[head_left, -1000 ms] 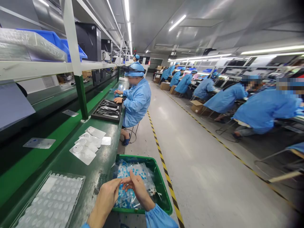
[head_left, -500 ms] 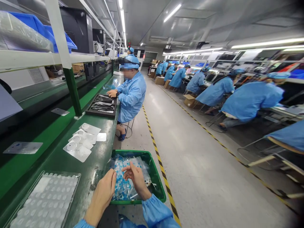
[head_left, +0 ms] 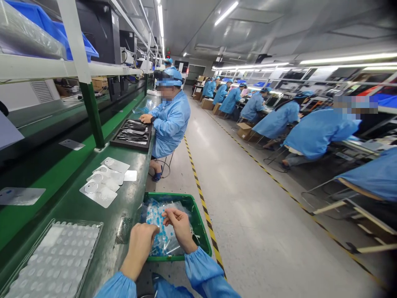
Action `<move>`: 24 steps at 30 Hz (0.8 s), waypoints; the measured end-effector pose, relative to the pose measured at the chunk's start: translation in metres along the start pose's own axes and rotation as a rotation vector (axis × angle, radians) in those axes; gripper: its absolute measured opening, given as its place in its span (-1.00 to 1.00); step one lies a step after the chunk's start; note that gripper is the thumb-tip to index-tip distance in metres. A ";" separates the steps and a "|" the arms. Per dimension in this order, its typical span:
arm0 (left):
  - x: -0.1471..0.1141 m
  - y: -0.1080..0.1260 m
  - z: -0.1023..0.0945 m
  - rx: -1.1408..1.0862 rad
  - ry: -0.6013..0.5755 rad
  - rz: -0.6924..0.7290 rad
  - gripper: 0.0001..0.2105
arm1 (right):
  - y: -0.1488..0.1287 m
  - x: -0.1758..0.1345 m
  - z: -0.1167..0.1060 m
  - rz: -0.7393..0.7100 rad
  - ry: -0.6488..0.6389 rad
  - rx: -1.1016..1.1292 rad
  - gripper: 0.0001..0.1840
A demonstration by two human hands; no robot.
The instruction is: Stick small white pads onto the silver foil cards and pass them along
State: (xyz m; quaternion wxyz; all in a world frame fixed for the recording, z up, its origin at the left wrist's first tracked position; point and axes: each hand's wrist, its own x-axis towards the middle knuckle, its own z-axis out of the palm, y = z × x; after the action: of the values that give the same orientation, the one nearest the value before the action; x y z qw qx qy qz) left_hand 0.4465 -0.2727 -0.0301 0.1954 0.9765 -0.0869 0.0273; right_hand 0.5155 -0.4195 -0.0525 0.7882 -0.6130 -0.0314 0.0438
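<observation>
Left-hand fingers (head_left: 151, 231) are curled nearly closed and rest on the clear plastic bag (head_left: 164, 240) of small blue-and-white parts; whether they grip it cannot be told; right-hand fingers (head_left: 173, 213) are pinched together, seemingly on a fold of the same bag; the bag lies directly beneath both hands inside the green bin (head_left: 198, 225); left of the fingers the green counter (head_left: 77, 207) carries a clear blister tray (head_left: 56, 260); beyond the fingers lie silver foil pouches (head_left: 104, 180); farther off a seated co-worker (head_left: 170, 124) sits at a black tray (head_left: 132, 134); no legible writing.
</observation>
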 end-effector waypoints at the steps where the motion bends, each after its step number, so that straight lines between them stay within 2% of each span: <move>1: 0.005 0.001 0.002 0.002 0.001 0.007 -0.80 | -0.001 0.000 0.001 -0.004 0.001 -0.010 -0.44; 5: 0.016 0.013 0.016 0.028 0.024 0.007 -0.83 | -0.004 -0.009 -0.007 -0.029 -0.035 -0.077 -0.44; 7: 0.016 0.017 0.025 0.032 0.065 -0.019 -0.86 | 0.001 -0.010 -0.024 -0.060 -0.071 -0.167 -0.42; 9: 0.015 0.016 0.032 0.064 0.108 -0.036 -0.81 | 0.012 0.002 -0.042 -0.113 -0.127 -0.363 -0.30; 10: 0.014 0.013 0.033 0.089 0.109 -0.032 -0.80 | 0.018 0.012 -0.048 -0.059 -0.205 -0.415 -0.24; 13: 0.003 0.011 0.029 0.146 0.118 -0.018 -0.75 | 0.032 0.033 -0.048 0.123 -0.249 -0.491 -0.07; 16: -0.014 0.025 0.023 0.114 0.242 0.009 -0.53 | 0.024 0.019 -0.031 0.260 -0.245 -0.318 -0.01; 17: -0.018 0.031 0.023 0.082 0.261 0.059 -0.47 | 0.017 0.011 -0.024 0.333 -0.252 -0.136 -0.01; 19: -0.025 0.039 0.030 0.008 0.232 0.137 -0.36 | 0.002 -0.001 -0.010 0.388 -0.256 -0.029 -0.01; 20: -0.027 0.040 0.037 -0.021 0.203 0.106 -0.30 | -0.005 -0.004 -0.006 0.420 -0.255 0.034 -0.04; 22: -0.026 0.037 0.054 -0.055 0.148 -0.063 -0.24 | -0.019 -0.004 -0.005 0.465 -0.238 0.212 -0.08; 24: -0.022 0.030 0.068 -0.077 0.123 -0.214 -0.29 | -0.030 -0.002 -0.012 0.431 -0.195 0.330 -0.13</move>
State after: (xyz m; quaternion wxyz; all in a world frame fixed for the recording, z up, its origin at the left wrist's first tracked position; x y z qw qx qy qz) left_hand 0.4210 -0.3232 -0.0834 0.2393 0.9685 0.0288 0.0630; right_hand 0.5159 -0.4382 -0.0259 0.8430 -0.4620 0.0318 0.2736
